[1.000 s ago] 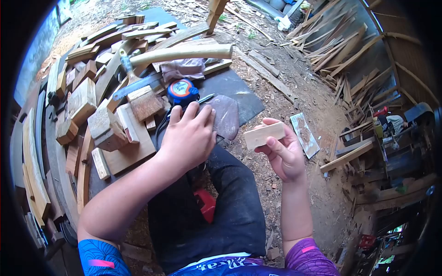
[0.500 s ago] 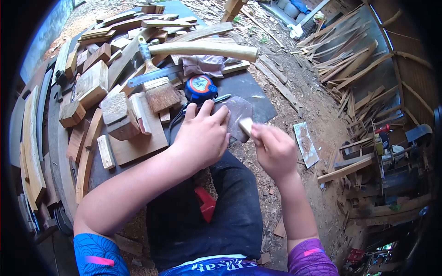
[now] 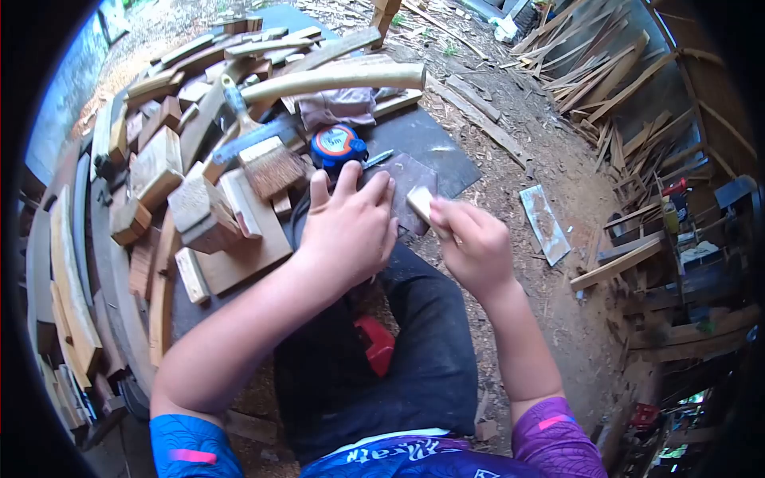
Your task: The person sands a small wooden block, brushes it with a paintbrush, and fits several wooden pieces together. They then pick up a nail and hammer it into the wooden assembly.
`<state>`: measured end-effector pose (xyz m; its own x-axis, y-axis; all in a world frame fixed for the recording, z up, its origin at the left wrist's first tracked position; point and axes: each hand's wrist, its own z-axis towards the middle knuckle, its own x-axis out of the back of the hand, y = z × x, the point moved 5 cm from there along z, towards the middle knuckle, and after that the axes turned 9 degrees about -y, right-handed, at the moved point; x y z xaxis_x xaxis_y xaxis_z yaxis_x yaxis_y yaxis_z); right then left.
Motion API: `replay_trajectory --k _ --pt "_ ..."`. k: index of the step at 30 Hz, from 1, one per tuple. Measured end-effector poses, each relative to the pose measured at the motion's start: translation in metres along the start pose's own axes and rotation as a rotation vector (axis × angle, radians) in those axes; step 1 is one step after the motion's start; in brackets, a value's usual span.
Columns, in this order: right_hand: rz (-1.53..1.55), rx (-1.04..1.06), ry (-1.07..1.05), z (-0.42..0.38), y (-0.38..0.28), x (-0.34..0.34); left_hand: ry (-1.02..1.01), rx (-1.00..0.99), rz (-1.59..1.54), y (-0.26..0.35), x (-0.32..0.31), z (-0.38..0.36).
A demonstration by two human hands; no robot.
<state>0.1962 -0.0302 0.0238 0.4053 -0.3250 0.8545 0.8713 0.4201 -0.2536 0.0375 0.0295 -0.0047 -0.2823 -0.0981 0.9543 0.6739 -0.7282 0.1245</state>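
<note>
My left hand (image 3: 348, 215) lies with fingers spread over the left side of a greyish-brown sheet that looks like sandpaper (image 3: 417, 171), at the table's near corner. Between the fingers and thumb of my right hand (image 3: 476, 243) is a small pale wood block (image 3: 420, 204), its end against the sheet's right part. Those fingertips are smeared by motion. Just beyond my left fingertips sit a blue and orange tape measure (image 3: 335, 146) and a slim pointed pen-like tool (image 3: 378, 158). A wide paintbrush (image 3: 271, 166) lies to their left, near a metal saw blade (image 3: 253, 139).
Wood blocks (image 3: 203, 211) and offcuts crowd the table's left side. A long curved wood piece (image 3: 335, 80) and a crumpled cloth (image 3: 339, 107) lie farther back. Right of the table are a flat board (image 3: 545, 225) on the ground and a pile of scrap wood (image 3: 613, 76).
The camera view has turned slightly, so the tabletop things appear a little farther left. My right hand and the wood block have shifted slightly on the sheet; my left hand stays there.
</note>
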Motion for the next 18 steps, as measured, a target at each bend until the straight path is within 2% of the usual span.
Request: replay_trajectory --k 2,5,7,9,11,13,16,17,18 --pt "0.059 -0.033 -0.019 -0.032 -0.006 0.02 0.026 -0.002 0.008 -0.002 -0.005 0.002" --pt "0.195 -0.257 0.012 -0.079 -0.002 0.036 0.075 0.017 0.058 -0.006 -0.008 0.009" --pt "0.23 -0.411 0.119 -0.109 0.007 0.039 0.104 0.019 0.085 -0.006 -0.003 0.011" --pt "0.307 -0.53 0.135 -0.137 0.016 0.031 0.119 -0.002 0.019 -0.004 0.007 0.009" --pt "0.346 -0.544 0.165 -0.152 0.012 0.027 0.168 0.006 0.059 -0.003 0.03 0.003" --pt "0.328 -0.533 0.103 -0.164 0.006 0.022 0.248 0.082 0.071 -0.01 0.054 0.001" --pt "0.386 -0.552 0.102 -0.183 0.012 0.019 0.289 0.173 -0.009 -0.032 0.071 -0.007" --pt "0.403 -0.549 0.073 -0.186 0.015 0.018 0.288 0.167 0.01 -0.026 0.074 -0.012" --pt "0.547 -0.606 0.081 -0.191 0.02 0.014 0.229 0.246 0.016 -0.024 0.075 -0.018"
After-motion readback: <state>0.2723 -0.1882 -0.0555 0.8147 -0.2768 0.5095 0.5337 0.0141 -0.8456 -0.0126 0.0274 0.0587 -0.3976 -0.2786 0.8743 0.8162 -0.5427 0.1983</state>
